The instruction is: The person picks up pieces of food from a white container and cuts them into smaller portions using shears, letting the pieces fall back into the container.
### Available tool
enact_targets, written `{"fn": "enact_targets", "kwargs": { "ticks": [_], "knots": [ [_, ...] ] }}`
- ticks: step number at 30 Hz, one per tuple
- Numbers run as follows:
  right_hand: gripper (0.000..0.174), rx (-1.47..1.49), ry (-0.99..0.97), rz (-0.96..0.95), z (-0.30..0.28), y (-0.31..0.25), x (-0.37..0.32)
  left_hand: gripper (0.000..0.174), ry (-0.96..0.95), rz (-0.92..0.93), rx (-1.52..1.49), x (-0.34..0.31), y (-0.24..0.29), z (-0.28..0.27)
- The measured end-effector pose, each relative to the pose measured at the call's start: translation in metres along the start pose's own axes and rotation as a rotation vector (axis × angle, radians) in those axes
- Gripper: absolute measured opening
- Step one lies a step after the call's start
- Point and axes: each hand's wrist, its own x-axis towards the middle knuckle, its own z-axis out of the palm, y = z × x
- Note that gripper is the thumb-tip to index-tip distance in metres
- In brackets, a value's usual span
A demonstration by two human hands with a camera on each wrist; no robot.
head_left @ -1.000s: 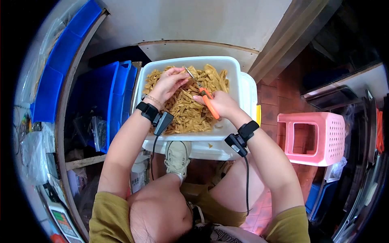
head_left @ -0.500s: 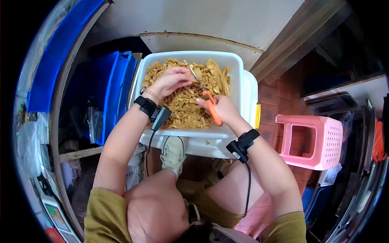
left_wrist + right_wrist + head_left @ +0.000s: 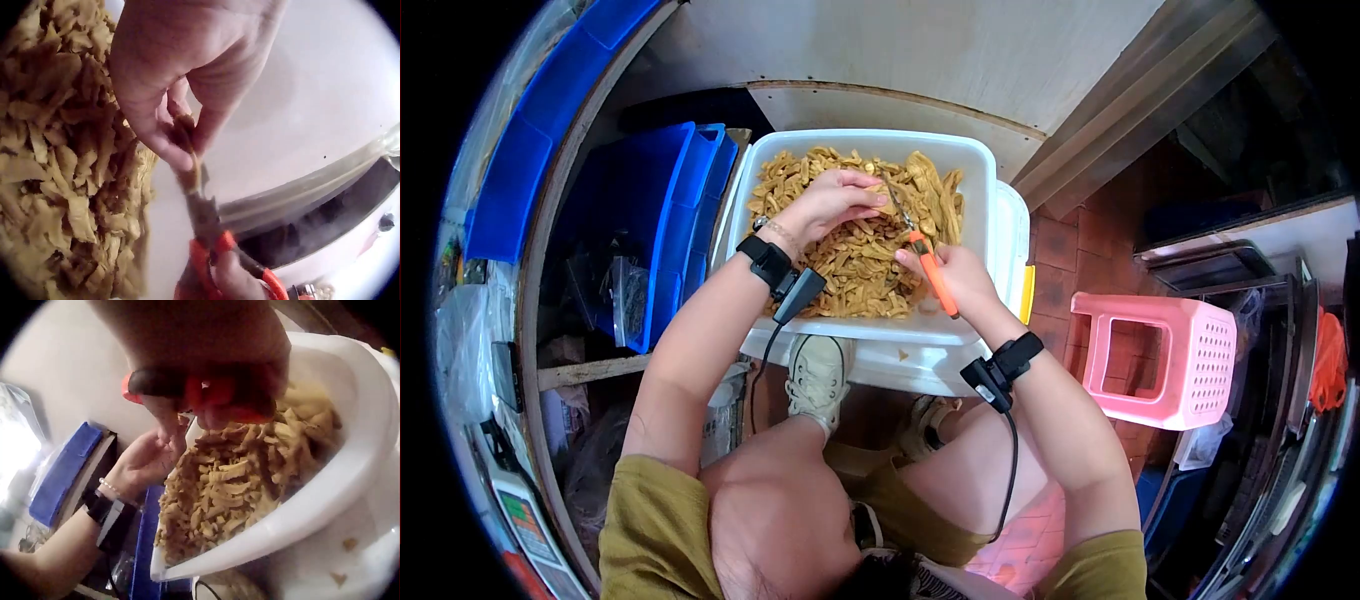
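Between thumb & fingers of my L grip (image 3: 832, 205): 1 tan piece (image 3: 189, 182), thin, creased, pinched above the tub. Handling (est.): light, soft, pliable, prob. a bit springy; may tear if pulled hard, may fold if held too far from the blades. Slip risk: low if dry; surface moisture n/k. Best hold: flat pinch nr the edge, enough left free for the blades, fingertips well back.

Just R of L grip: 1 pr scissors (image 3: 935, 272), orange handles, metal blades up against the piece, v. close to L fingertips. My R grip (image 3: 960, 280) is curled round the handles; blade gap: can't tell. Handling (est.): stiff, moderate wt; hold by handles only.

Under both grips: 1 white tub (image 3: 880, 133) w/ heap of tan strips (image 3: 865, 280), qty n/k, short, irreg. Scoop loosely; est. light singly, heavier en masse.

Beyond R grip, far side of tub: longer, wider pcs (image 3: 930, 185), est. floppy; lift by one end.

Well R of R grip: 1 pink stool (image 3: 1150, 355).
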Motion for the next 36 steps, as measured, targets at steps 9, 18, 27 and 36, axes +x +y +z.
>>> {"fn": "enact_targets", "kwargs": {
  "ticks": [9, 18, 27, 36],
  "knots": [
    [0.062, -0.027, 0.082, -0.049, -0.016, -0.009, -0.018, 0.032, 0.107, 0.133, -0.277, -0.001, -0.014, -0.008],
    [0.069, -0.182, -0.055, -0.068, -0.019, -0.001, -0.019, 0.023, 0.223, 0.187, -0.237, -0.006, -0.014, 0.001],
    [0.071, -0.095, -0.156, -0.076, -0.022, -0.001, -0.017, 0.021, 0.283, 0.309, -0.297, -0.006, -0.019, 0.010],
    [0.071, -0.097, -0.173, -0.041, -0.019, 0.004, -0.011, 0.023, 0.158, 0.226, -0.190, -0.012, -0.016, 0.021]
  ]
}}
